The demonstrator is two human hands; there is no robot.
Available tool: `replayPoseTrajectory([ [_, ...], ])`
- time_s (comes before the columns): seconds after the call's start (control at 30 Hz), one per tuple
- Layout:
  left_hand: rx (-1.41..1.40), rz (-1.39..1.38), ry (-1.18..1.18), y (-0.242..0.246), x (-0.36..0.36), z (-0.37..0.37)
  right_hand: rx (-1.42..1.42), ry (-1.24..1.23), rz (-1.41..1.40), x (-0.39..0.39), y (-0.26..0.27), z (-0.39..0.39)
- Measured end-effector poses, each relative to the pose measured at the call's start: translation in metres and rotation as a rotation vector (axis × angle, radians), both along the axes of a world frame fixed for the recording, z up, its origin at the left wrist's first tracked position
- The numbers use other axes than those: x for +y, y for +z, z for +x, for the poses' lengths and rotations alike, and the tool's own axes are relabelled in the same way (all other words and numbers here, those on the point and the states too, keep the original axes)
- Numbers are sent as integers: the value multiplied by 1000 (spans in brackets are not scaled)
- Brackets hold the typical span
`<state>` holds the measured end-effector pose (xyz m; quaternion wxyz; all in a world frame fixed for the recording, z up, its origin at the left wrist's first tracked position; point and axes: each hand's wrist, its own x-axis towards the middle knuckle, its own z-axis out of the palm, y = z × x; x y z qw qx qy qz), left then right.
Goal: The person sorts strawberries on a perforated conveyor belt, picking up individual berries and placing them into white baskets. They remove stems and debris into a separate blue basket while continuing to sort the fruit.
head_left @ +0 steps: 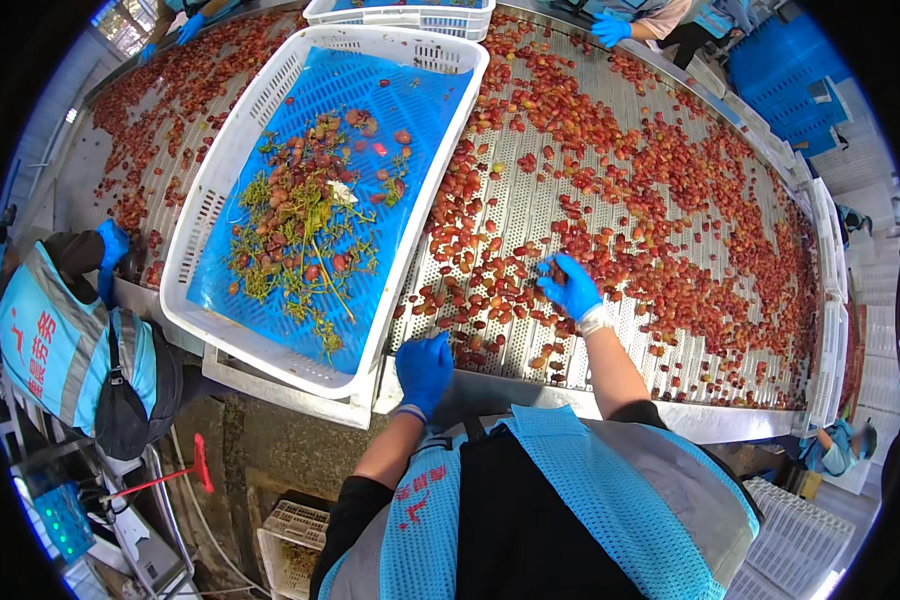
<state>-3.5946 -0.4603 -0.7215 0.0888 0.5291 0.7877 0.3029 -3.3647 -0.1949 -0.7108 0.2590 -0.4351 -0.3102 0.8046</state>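
Red grapes lie scattered over a perforated metal conveyor. My right hand, in a blue glove, reaches over them with its fingers curled around what looks like a dark grape. Near the conveyor's front edge, beside the corner of a white plastic crate, is my left hand, also gloved in blue. Its fingers are bent, and whether they hold anything is hidden. Inside the crate, on a blue perforated liner, lies a heap of green grape stems with shrivelled grapes and a scrap of white material.
A co-worker in a light blue vest stands at the left. Gloved hands of other people are across the conveyor. A second white crate sits beyond the first. A metal rim runs before me; a lower crate stands on the floor.
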Motion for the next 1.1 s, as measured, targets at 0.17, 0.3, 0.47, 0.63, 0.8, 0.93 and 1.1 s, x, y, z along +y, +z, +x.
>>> replayPoseTrajectory([
  [0.17, 54, 158, -43, -3, -4, -3, 299, -184, -286, -94, -2, 21],
  [0.3, 165, 50, -144, -14, -2, -14, 9, 477, -17, -123, -10, -23],
  [0.47, 174, -71, -308, -19, -7, -34, -186, 1212, 841, -58, -27, 9],
  [0.63, 59, -96, -165, -22, -3, -40, -426, -460, 179, 52, -19, 113],
  [0.8, 101, -271, 164, -35, 13, -42, -33, -348, 81, -11, -11, 91],
  [0.93, 112, -377, 440, -47, 56, -31, 63, -191, 83, -93, -21, 48],
  [1.1, -179, -489, -95, -43, 151, 27, 80, -119, -62, -126, -9, 31],
])
